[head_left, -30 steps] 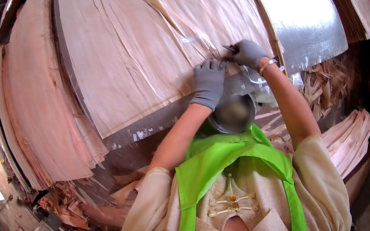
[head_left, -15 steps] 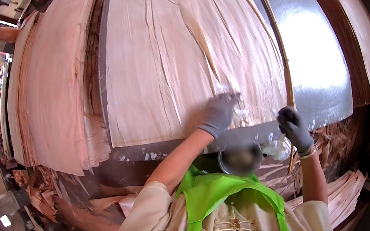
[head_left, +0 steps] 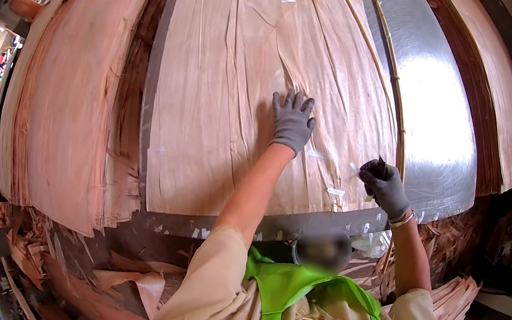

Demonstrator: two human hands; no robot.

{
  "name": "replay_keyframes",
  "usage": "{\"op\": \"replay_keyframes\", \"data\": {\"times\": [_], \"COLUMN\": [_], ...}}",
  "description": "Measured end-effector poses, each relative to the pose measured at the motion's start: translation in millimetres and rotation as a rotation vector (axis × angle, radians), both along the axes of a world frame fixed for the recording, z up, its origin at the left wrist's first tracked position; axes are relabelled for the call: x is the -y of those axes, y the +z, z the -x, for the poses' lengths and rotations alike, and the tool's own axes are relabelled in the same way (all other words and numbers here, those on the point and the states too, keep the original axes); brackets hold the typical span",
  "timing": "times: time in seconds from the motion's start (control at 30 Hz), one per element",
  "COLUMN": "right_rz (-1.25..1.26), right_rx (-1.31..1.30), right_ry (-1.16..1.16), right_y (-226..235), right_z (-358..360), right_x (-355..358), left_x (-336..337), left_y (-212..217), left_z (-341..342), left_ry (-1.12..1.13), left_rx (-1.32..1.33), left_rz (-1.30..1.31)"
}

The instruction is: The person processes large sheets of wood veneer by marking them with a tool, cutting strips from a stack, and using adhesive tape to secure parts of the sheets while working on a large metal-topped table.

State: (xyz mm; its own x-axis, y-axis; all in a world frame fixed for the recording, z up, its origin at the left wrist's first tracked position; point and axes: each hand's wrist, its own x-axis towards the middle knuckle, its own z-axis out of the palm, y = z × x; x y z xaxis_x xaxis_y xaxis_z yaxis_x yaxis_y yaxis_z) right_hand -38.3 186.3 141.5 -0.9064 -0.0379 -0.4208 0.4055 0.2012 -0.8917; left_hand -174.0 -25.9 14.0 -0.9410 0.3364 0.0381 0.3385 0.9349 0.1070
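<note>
A large pale wood veneer sheet point(head_left: 214, 87) with lengthwise wrinkles and splits covers most of the work table. My left hand point(head_left: 291, 124), in a grey glove, lies flat on it with fingers spread, next to a split near the middle. My right hand point(head_left: 386, 187), gloved the same way, is closed in a pinch over the sheet's right edge. A small whitish strip of tape point(head_left: 354, 169) sticks out from its fingertips. Other tape pieces point(head_left: 335, 191) adhere across splits near the front edge and farther up.
A thin bamboo stick point(head_left: 395, 81) runs along the sheet's right side, beside a shiny grey tabletop point(head_left: 438, 114). Veneer stacks stand at left point(head_left: 81, 87) and far right point(head_left: 502, 84). Veneer scraps point(head_left: 144, 286) lie below. A dark round container point(head_left: 322, 248) sits at the front edge.
My left hand has moved forward from a taped spot near the front edge and now lies spread on the sheet. My right hand has shifted slightly left and stays pinched.
</note>
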Motion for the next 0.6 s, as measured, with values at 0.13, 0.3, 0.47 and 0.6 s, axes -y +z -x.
{"op": "replay_keyframes", "data": {"times": [0.13, 0.3, 0.47, 0.6], "right_rz": [-0.020, -0.116, -0.095, -0.221], "right_rx": [0.000, 0.004, -0.010, -0.034], "right_ry": [0.004, 0.030, 0.078, 0.138], "right_y": [-9.0, -9.9, -38.7, -50.6], "right_z": [19.0, 54.0, 85.9, 127.9], "right_x": [-5.5, -4.5, -0.1, 14.0], "left_x": [12.0, 17.3, 15.2, 17.5], "left_y": [0.2, 0.1, 2.3, -5.8], "left_z": [-7.8, -12.9, -5.9, 3.3], "left_ry": [0.020, 0.024, 0.044, 0.134], "left_rx": [-0.053, -0.121, -0.212, -0.224], "left_rz": [-0.037, -0.092, -0.192, -0.349]}}
